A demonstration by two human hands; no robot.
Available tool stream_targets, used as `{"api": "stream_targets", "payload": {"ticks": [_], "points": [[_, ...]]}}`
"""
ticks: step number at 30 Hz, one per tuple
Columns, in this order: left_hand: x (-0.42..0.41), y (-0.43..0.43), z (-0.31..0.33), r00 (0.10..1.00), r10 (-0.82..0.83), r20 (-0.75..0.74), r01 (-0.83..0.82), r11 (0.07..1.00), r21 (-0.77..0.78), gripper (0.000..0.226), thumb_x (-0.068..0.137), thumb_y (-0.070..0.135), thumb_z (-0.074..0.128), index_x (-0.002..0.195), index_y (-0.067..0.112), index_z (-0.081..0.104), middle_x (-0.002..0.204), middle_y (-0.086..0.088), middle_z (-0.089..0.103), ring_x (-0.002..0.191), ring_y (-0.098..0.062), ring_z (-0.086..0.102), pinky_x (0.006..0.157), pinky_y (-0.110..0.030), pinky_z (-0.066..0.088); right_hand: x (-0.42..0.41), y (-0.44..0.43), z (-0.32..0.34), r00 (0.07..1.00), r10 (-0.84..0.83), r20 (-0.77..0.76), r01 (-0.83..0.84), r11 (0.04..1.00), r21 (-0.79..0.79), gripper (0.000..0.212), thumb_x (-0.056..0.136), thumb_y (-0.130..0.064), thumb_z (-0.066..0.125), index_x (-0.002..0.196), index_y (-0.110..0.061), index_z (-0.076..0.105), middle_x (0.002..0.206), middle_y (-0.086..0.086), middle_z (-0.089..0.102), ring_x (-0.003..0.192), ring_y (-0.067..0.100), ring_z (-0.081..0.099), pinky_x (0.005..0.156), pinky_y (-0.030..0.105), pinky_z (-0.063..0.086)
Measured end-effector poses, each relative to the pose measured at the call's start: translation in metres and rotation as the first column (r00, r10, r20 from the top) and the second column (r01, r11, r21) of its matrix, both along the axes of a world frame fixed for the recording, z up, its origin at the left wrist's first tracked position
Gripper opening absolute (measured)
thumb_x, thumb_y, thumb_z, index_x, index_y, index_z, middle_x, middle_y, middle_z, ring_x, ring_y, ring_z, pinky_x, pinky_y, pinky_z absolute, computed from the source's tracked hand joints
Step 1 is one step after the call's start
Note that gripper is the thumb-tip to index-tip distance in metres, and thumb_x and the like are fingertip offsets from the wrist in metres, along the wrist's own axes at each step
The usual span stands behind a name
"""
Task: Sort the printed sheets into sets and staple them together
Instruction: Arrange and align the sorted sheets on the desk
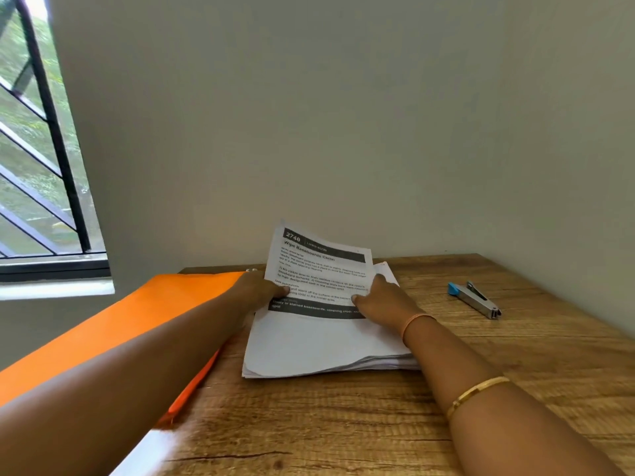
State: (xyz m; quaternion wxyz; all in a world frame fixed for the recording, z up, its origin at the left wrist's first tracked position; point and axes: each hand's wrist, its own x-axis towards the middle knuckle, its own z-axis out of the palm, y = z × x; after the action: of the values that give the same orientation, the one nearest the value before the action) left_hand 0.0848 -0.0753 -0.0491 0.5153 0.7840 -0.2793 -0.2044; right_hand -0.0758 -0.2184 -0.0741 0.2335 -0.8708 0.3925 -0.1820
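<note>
Both my forearms reach forward over the bench. My left hand pinches the left edge of the top sheet, thumb on the printed face. My right hand grips its right edge, thumb and forefinger lying on the paper. The sheet, headed "Wipe Baseboards Clean", curls up at its far end above the stack of sheets, which lies mid-bench. The orange folder lies under my left forearm; what it holds I cannot tell. The stapler lies to the right, well apart from the stack.
</note>
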Motion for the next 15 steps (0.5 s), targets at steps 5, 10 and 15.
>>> {"api": "stream_targets", "payload": {"ticks": [5,10,15], "points": [[-0.006,-0.001,0.003,0.991,-0.120,-0.054,0.114,0.988,-0.099,0.034,0.077,0.005,0.074,0.108,0.012,0.060,0.105,-0.012,0.070,0.094,-0.032,0.068,0.090,-0.051,0.052,0.002,-0.002,0.003,0.950,0.014,0.311,-0.040,0.996,0.078,0.043,0.089,-0.024,0.053,0.129,-0.012,0.044,0.122,0.007,0.059,0.099,0.021,0.057,0.080,0.029,0.048],[-0.010,-0.001,0.014,0.993,-0.066,0.097,0.092,0.951,-0.294,0.028,0.085,0.000,0.064,0.109,0.009,0.053,0.110,-0.012,0.063,0.098,-0.029,0.063,0.089,-0.043,0.051,-0.010,-0.004,0.014,0.843,-0.064,0.535,-0.017,0.989,0.146,0.034,0.089,-0.012,0.054,0.120,-0.006,0.042,0.116,0.008,0.054,0.091,0.017,0.053,0.055,0.017,0.039],[-0.008,0.006,0.032,0.989,-0.098,0.110,0.139,0.870,-0.472,0.036,0.088,0.003,0.061,0.119,0.012,0.048,0.110,-0.009,0.065,0.089,-0.021,0.065,0.071,-0.033,0.055,-0.015,-0.003,0.027,0.749,-0.181,0.638,-0.163,0.883,0.441,0.019,0.090,-0.010,0.055,0.107,-0.002,0.055,0.108,0.012,0.063,0.089,0.024,0.060,0.073,0.030,0.051]]}}
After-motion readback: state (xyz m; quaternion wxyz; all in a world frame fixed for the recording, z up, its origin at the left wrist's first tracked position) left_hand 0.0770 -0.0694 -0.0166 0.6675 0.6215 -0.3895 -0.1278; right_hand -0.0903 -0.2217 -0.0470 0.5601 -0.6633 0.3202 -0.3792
